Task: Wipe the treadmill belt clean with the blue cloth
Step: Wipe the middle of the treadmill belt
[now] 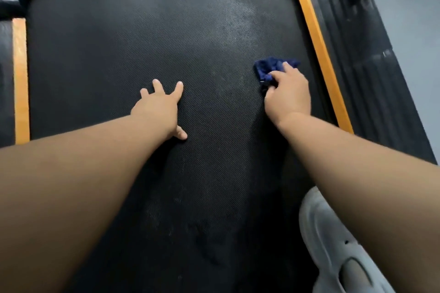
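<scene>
The black textured treadmill belt (147, 38) fills most of the head view, with a paler dusty patch toward its far right. My right hand (289, 93) presses a crumpled dark blue cloth (269, 68) onto the belt near its right edge, fingers closed over the cloth. Flat on the middle of the belt lies my left hand (158, 108), fingers spread, holding nothing.
Orange strips run along both sides of the belt, left (21, 78) and right (320, 54). A ribbed black side rail (366, 66) lies beyond the right strip, grey floor past it. A white shoe (333, 245) rests at the lower right.
</scene>
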Tool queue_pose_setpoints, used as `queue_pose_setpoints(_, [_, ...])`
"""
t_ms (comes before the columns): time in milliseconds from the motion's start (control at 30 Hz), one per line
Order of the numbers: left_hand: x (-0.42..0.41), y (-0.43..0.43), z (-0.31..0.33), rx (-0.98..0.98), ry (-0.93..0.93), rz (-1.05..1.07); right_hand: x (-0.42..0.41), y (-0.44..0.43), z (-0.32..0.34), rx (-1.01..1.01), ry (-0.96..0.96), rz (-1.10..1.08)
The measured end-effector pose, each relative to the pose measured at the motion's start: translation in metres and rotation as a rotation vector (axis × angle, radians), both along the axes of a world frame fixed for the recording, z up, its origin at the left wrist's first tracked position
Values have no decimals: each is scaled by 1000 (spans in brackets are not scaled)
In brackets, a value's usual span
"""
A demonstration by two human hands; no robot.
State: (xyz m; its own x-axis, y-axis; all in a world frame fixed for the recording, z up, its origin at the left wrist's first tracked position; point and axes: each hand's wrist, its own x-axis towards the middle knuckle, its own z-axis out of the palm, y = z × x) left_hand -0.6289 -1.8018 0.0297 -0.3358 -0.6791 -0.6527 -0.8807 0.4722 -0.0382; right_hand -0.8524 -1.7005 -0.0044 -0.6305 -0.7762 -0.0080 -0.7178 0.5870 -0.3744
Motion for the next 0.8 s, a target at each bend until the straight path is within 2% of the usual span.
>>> queue_pose_setpoints(67, [0,0,0,0,22,2,32,-4,1,-66,3,74])
queue_pose_setpoints(167, [2,2,-1,-3,36,9,80,10,-5,-112,-39,503])
queue_pose_setpoints(233, [2,2,-2,5,38,16,68,11,-3,-90,-25,764])
queue_pose_setpoints(267, [1,2,-2,14,43,20,50,5,-4,-102,42,816])
queue_pose_setpoints(300, [1,2,-2,22,49,26,32,-3,-3,-96,91,777])
queue_pose_setpoints(333, [1,2,-2,25,52,29,15,-13,-1,-69,101,633])
queue_pose_setpoints(400, [1,1,-2,26,52,29,-13,-32,2,13,55,214])
queue_pose_setpoints(433, [1,1,-2,30,50,32,-13,-35,4,40,7,66])
queue_pose_setpoints(467, [0,1,-3,35,50,40,-2,-33,7,61,-20,26])
queue_pose_setpoints(567, [0,1,-2,50,66,66,51,1,6,-16,-15,253])
queue_pose_setpoints(700, [-1,3,-1,67,77,74,69,27,11,66,-12,555])
queue_pose_setpoints(800, [-2,3,0,81,77,94,47,-24,12,89,60,533])
